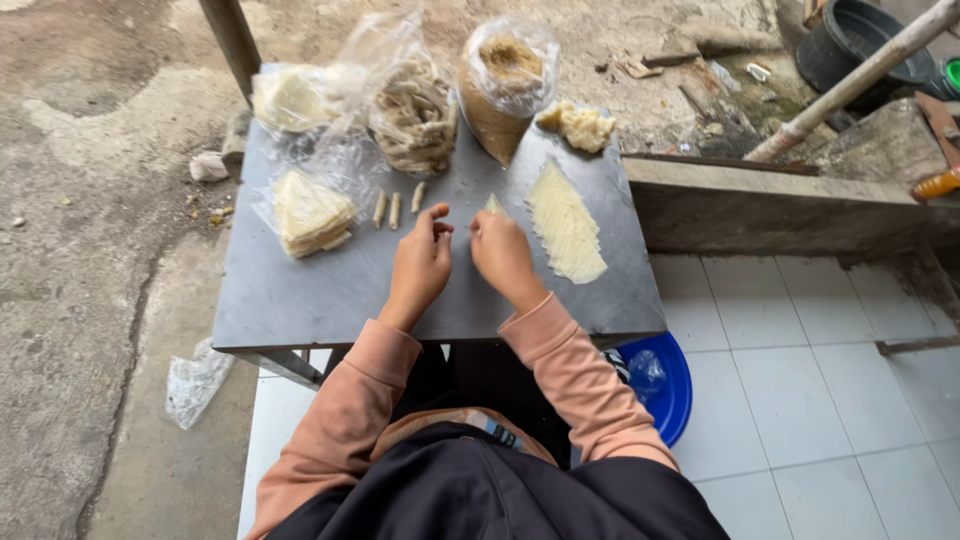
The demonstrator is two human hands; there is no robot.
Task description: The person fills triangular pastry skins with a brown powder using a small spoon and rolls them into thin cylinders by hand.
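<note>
Both hands mid-table [300,300]: right hand [503,255] pinches a small pale wrapper piece [494,205]; left hand [420,265] fingers curled, probably empty (hard to tell). Wrapper stack [565,225] just right; three rolled pieces [397,208] left.

Blue basin [672,395] under the table, black tub [858,45] beyond — perhaps crumpled plastic [195,382] on the ground.
</note>
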